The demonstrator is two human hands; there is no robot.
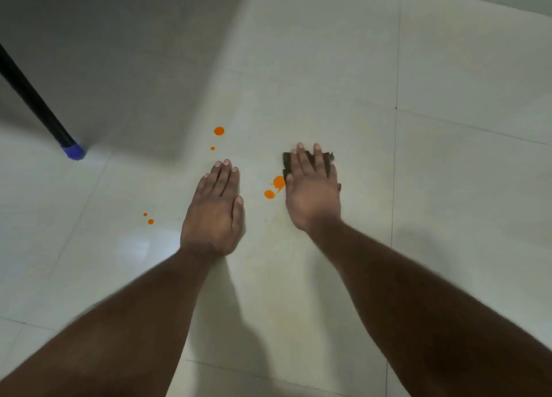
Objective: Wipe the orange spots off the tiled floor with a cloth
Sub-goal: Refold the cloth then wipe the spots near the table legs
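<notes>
Right hand [312, 193] lies flat, fingers straight and slightly spread, pressing a dark cloth [327, 163] against the tiled floor [448, 67]; only the far edge and corners of the cloth show past the fingertips. Left hand [213, 214] is also flat on the floor, fingers straight and together, holding nothing, apparently bracing. Orange spots remaining: a pair between the hands [274, 187], the larger one touching or just beside the left edge of the cloth and the right hand; a round spot farther away and to the left [219, 131] with a small dot just nearer than it [212, 148]; two small dots well to the left of the left hand [148, 218]. A faint yellowish smear shows on the tile near the right wrist [277, 220], which reads as residue of an area already wiped, though this cannot be confirmed. Judgement: task in its early-to-middle part; at least six spots left in three groups, the pair beside the cloth the likeliest next target. The faint residue may need a second pass. At far left, a black pole with a blue tip [72, 151] rests on the floor, well apart from the spots.
</notes>
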